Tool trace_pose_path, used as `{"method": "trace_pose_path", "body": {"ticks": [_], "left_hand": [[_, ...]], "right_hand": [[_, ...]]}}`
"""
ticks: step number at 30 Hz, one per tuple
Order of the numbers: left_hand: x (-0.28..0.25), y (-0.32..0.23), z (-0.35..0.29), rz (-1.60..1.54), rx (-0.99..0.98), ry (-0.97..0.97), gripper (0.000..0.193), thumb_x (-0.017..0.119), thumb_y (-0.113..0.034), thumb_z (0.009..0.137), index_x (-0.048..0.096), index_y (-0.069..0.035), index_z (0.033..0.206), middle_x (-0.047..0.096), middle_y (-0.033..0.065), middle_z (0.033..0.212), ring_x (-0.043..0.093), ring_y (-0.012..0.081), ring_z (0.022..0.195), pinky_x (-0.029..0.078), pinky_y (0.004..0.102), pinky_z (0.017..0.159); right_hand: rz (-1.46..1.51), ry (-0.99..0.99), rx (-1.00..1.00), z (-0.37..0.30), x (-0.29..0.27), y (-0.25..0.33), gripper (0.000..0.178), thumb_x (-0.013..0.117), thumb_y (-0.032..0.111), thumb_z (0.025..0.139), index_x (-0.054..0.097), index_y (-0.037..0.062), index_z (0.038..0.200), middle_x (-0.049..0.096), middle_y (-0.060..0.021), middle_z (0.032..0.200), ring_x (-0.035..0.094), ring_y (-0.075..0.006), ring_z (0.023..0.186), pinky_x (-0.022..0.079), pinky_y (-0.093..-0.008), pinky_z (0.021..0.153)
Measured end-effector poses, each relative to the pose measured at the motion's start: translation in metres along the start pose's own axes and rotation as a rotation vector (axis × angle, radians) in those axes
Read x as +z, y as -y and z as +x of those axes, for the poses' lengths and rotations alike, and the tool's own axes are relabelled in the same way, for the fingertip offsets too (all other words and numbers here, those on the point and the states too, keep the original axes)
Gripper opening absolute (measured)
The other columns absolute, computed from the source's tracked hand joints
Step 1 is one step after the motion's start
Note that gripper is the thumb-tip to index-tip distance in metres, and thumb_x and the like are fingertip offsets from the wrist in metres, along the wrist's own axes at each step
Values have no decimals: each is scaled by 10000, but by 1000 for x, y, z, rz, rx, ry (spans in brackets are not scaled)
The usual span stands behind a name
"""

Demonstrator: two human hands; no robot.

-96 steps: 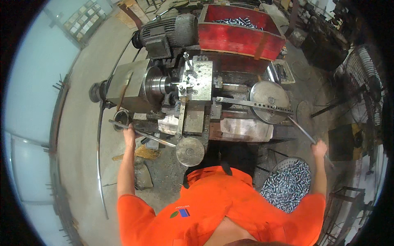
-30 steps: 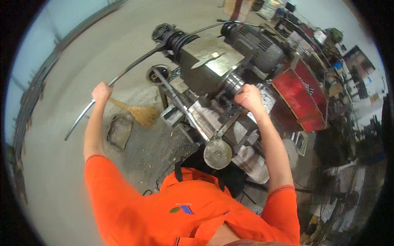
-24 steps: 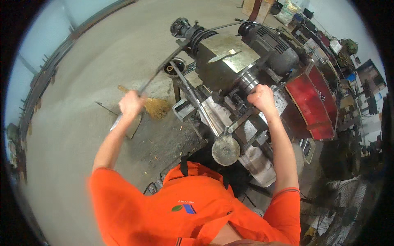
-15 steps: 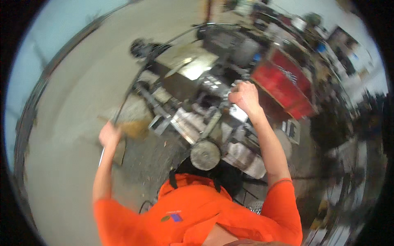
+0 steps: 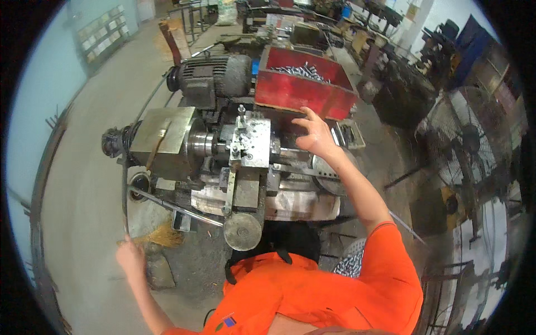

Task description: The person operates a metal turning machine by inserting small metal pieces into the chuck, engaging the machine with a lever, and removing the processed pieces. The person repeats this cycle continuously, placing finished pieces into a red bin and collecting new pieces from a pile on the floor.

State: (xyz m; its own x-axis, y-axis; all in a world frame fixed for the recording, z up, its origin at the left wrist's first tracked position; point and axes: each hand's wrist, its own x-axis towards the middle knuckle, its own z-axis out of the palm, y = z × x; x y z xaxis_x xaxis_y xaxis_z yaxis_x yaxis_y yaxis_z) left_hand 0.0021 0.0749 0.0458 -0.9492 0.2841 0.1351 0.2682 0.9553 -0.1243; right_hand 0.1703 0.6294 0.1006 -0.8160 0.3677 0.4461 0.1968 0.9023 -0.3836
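My left hand (image 5: 131, 259) is closed round the lower end of a long dark lever (image 5: 124, 206) at the left of a small lathe. My right hand (image 5: 316, 135) hangs with fingers apart and nothing in it, right of the metal tool block (image 5: 257, 142) and just in front of a red box (image 5: 301, 95). Small metal pieces (image 5: 304, 72) lie in that box. Left of the tool block is the spindle (image 5: 202, 143), beside the headstock with its flat metal cover (image 5: 163, 131). A round disc (image 5: 242, 231) stands at the lathe's front edge, close to my body.
Behind the headstock sits a finned electric motor (image 5: 223, 75). A straw broom (image 5: 162, 234) lies on the floor near my left hand. Low on my right is a basket of small metal parts (image 5: 350, 261). A large fan (image 5: 460, 137) stands farther right.
The view has swung, bringing the motor and far floor into sight. My right hand has gone from closed over the machine to fingers apart. My left hand stays on the lever, now lower in view.
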Motion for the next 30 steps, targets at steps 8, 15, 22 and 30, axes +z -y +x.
{"method": "trace_pose_path", "body": {"ticks": [8,15,22,30], "left_hand": [[-16,-140,57,-476,718,-30,310,626,-162,829,597,-11,1097,665,155,859,645,281,756,493,349,707],[59,-189,81,-629,514,405,193,582,-174,883,625,14,884,610,74,676,539,134,580,429,292,551],[81,-183,95,-660,476,322,279,572,-222,892,612,54,893,630,81,679,555,133,578,442,299,569],[95,-173,102,-617,479,244,291,581,-230,880,633,50,942,655,111,756,590,168,650,464,306,644]], "right_hand": [[3,-114,310,-143,-73,-80,397,604,112,598,646,12,980,631,-139,992,628,-250,784,501,-343,702],[-146,-70,840,-330,-123,-100,363,612,177,616,675,25,940,667,-173,876,648,-267,794,497,-333,723],[-306,551,1092,-483,-21,-112,267,596,233,638,688,47,805,655,-180,926,625,-323,893,506,-390,815],[-364,879,927,-509,5,-138,331,618,206,623,681,71,919,606,-140,1027,556,-317,1027,468,-377,894]]}}
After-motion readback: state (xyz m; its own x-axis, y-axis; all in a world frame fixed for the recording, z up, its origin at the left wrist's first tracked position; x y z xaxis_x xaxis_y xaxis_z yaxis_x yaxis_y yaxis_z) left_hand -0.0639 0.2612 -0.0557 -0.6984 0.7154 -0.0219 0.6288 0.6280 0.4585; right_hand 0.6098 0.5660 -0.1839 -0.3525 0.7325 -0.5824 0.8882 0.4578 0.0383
